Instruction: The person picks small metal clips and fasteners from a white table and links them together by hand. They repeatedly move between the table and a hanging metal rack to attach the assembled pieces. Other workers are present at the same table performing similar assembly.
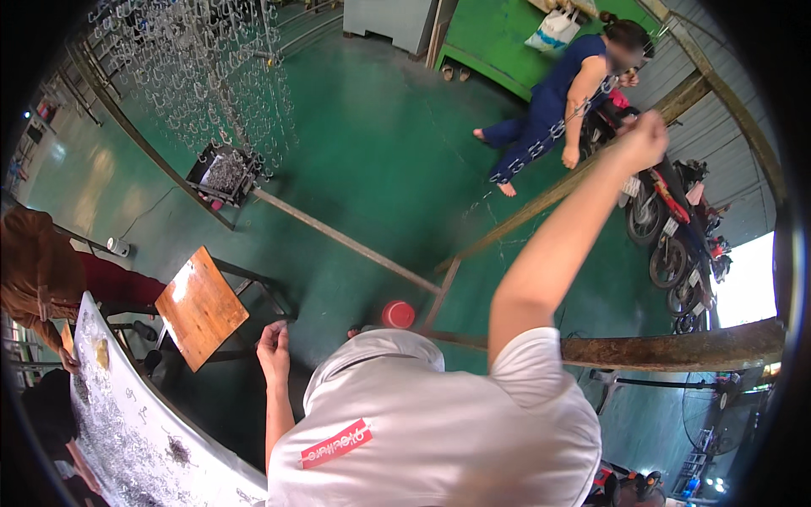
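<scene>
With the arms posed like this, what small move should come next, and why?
Perhaps raise the left hand toward the hanging metal links, to help steady them. The right hand is up near those links, though whether it grips any is unclear; the left is low, seen near the wooden tabletop, with nothing clearly visible in its grasp.

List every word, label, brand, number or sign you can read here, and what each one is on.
White shirt: a red label with pale lettering; I don't copy printed words.
Motorbike plate: too small to read.
Hanging bag: blue print, too blurred to read.
</scene>
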`<state>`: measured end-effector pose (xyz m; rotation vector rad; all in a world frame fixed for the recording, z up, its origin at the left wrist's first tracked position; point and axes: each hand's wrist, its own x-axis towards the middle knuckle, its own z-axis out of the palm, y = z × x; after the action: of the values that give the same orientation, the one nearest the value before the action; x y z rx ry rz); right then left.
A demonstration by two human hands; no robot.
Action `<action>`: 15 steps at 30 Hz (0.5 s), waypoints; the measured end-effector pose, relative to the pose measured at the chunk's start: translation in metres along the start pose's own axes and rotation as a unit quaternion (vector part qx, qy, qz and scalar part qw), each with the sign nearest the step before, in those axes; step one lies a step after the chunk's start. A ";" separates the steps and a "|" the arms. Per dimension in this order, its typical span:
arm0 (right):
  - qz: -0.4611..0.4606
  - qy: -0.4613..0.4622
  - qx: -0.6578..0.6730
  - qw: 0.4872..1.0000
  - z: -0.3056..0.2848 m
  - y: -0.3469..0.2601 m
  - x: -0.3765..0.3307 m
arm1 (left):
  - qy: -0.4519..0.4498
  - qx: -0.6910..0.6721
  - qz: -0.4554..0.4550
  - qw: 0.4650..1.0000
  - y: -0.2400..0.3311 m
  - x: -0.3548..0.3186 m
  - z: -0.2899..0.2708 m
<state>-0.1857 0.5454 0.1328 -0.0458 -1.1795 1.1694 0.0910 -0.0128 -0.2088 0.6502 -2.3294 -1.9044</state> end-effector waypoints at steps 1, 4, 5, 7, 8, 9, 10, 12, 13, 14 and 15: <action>0.022 0.037 -0.029 0.999 -0.013 0.027 -0.038 | -0.004 0.032 -0.014 0.999 -0.010 -0.002 -0.003; 0.170 0.017 -0.109 0.979 -0.070 0.091 -0.170 | -0.001 0.086 -0.018 0.996 -0.038 -0.009 -0.009; 0.212 0.030 -0.237 0.947 -0.084 0.108 -0.202 | 0.003 0.097 -0.026 0.995 -0.045 -0.012 -0.011; 0.284 -0.040 -0.414 0.864 -0.115 0.128 -0.250 | -0.008 0.138 -0.024 0.990 -0.055 -0.016 -0.019; 0.278 -0.060 -0.434 0.855 -0.126 0.135 -0.264 | -0.012 0.159 -0.036 0.986 -0.058 -0.018 -0.022; 0.286 -0.069 -0.458 0.839 -0.134 0.140 -0.277 | -0.014 0.175 -0.036 0.984 -0.061 -0.019 -0.024; 0.294 -0.079 -0.481 0.822 -0.139 0.144 -0.286 | -0.014 0.191 -0.040 0.981 -0.064 -0.020 -0.025; 0.292 -0.098 -0.460 0.833 -0.144 0.151 -0.291 | -0.018 0.209 -0.046 0.977 -0.067 -0.021 -0.027; 0.291 -0.106 -0.450 0.838 -0.145 0.154 -0.292 | -0.023 0.212 -0.049 0.976 -0.068 -0.022 -0.027; 0.287 -0.115 -0.457 0.834 -0.146 0.156 -0.293 | -0.027 0.213 -0.051 0.975 -0.069 -0.023 -0.026; 0.283 -0.123 -0.463 0.831 -0.146 0.159 -0.292 | -0.034 0.220 -0.047 0.974 -0.070 -0.023 -0.025</action>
<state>-0.1606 0.4828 -0.2244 -1.0773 -1.9616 0.9959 0.1393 -0.0373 -0.2642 0.7477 -2.8428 -1.4614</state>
